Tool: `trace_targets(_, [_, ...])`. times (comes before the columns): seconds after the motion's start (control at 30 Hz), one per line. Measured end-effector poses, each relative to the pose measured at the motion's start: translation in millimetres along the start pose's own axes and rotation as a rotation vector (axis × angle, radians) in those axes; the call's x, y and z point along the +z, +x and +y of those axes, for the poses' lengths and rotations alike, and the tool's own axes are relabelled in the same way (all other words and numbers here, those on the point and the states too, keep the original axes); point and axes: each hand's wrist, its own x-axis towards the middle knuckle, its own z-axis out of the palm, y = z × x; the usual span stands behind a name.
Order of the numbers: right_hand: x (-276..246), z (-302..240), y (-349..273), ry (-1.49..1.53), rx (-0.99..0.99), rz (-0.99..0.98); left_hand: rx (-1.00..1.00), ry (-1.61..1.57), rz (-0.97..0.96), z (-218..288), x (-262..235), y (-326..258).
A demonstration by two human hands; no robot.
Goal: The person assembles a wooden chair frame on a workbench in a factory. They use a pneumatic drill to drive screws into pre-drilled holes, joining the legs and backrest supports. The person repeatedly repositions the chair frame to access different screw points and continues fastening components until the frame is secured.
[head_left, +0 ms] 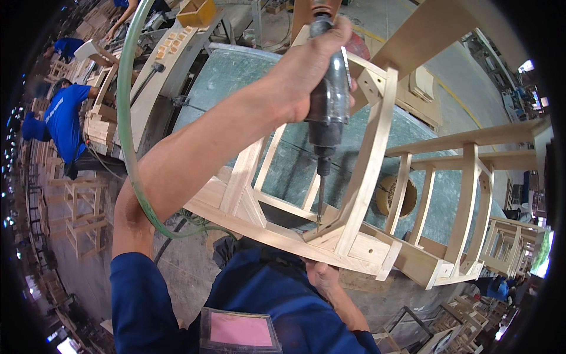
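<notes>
Pale wooden chair frame (365, 177) mid-picture; left hand (309, 68) clamped on dark pneumatic screwdriver (327, 112), right hand (321, 277) gripping frame's lower rail.

Workshop w/ grey concrete floor (194, 277). Green-topped surface (247, 71) sitting mid-room. Unfinished wooden stools (85, 215) standing at left, more wooden frames (507, 245) piling up at right. Daylight coming in thru opening (542, 259) far right.

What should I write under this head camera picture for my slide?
Left hand drives an air screwdriver into a wooden chair frame, right hand steadying it from below.
</notes>
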Motion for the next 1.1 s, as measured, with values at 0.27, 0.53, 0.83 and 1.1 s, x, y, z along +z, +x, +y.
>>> trace_targets(0.27, [-12.2,3.8,-2.4,-0.173,0.037,-0.002,-0.004,0.062,-0.009,-10.2,4.9,7.0])
trace_targets(0.53, [-16.2,8.6,2.7,-0.158,0.017,0.014,-0.087,0.065,-0.031,-15.2,3.1,18.0])
trace_targets(0.83, [-20.2,11.5,3.5,-0.158,0.006,0.014,-0.076,0.01,-0.033,-23.2,6.3,21.6])
trace_targets(1.1, [-24.7,11.3,4.5,-0.151,-0.011,-0.013,-0.171,0.041,0.004,-40.3,5.8,28.5])
